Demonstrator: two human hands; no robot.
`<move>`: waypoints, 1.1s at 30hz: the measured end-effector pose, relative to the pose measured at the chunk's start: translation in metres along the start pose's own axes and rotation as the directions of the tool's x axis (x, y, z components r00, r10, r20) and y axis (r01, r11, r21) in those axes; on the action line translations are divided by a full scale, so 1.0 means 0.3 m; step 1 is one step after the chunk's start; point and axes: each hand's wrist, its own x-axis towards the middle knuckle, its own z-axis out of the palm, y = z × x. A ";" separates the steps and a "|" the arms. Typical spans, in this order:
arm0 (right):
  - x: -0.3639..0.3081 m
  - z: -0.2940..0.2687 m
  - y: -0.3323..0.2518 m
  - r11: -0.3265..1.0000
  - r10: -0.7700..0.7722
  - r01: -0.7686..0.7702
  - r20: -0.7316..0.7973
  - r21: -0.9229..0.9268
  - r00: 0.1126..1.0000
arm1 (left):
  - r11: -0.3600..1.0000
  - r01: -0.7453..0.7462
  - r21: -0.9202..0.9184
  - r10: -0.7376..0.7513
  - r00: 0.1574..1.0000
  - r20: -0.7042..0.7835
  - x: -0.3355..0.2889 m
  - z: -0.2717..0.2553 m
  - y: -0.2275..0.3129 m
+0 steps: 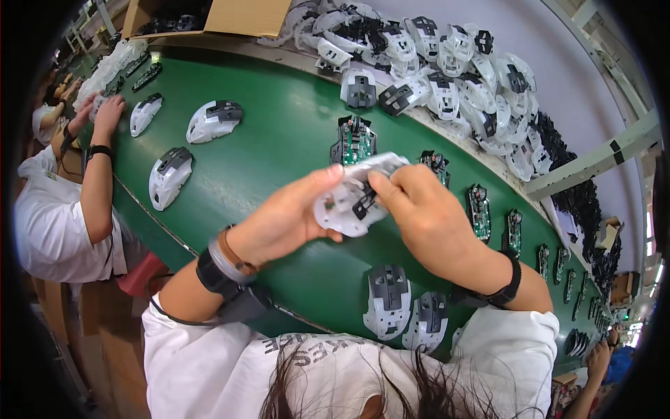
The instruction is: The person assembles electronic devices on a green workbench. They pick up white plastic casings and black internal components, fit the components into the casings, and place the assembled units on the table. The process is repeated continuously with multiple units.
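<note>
A white plastic mouse shell (342,206) with a black inner part is held up between my two hands, above the green table. My left hand (296,216) grips its left side, the thumb along the upper edge. On the other side, the thumb and bent fingers of my right hand (422,209) press on the shell near the black part. Just beyond lies a mouse base with a green circuit board (357,143). Another circuit-board base (436,166) is partly hidden behind my right hand. Close to my body lie two white-and-black mouse shells, one (388,300) beside the other (427,320).
A heap of white mouse shells (447,84) lines the far side, with a cardboard box (244,17) at far left. Several circuit-board bases (479,213) run in a row to the right. A metal post (593,160) stands at right. At left, a co-worker's arm (98,181) reaches over the table.
</note>
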 end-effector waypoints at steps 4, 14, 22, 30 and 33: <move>-0.016 0.038 -0.001 0.998 -0.044 0.043 -0.024 -0.050 0.999 | 0.919 -0.190 0.345 0.225 0.972 -0.065 -0.014 0.043 -0.048; -0.012 0.087 -0.035 0.994 -0.039 0.034 -0.045 -0.108 0.998 | 0.841 -0.277 0.465 0.387 0.909 -0.157 -0.025 0.033 -0.079; -0.006 0.069 -0.029 0.978 -0.125 0.095 -0.160 -0.184 0.979 | 0.814 -0.272 0.514 0.393 0.909 -0.140 -0.043 0.054 -0.054; 0.005 0.070 -0.025 0.987 -0.119 0.095 -0.200 -0.129 0.973 | 0.823 -0.233 0.518 0.362 0.918 -0.162 -0.047 0.062 -0.034; -0.002 0.076 -0.037 0.984 -0.092 0.063 -0.176 -0.166 0.980 | 0.776 -0.262 0.574 0.411 0.900 -0.145 -0.044 0.063 -0.039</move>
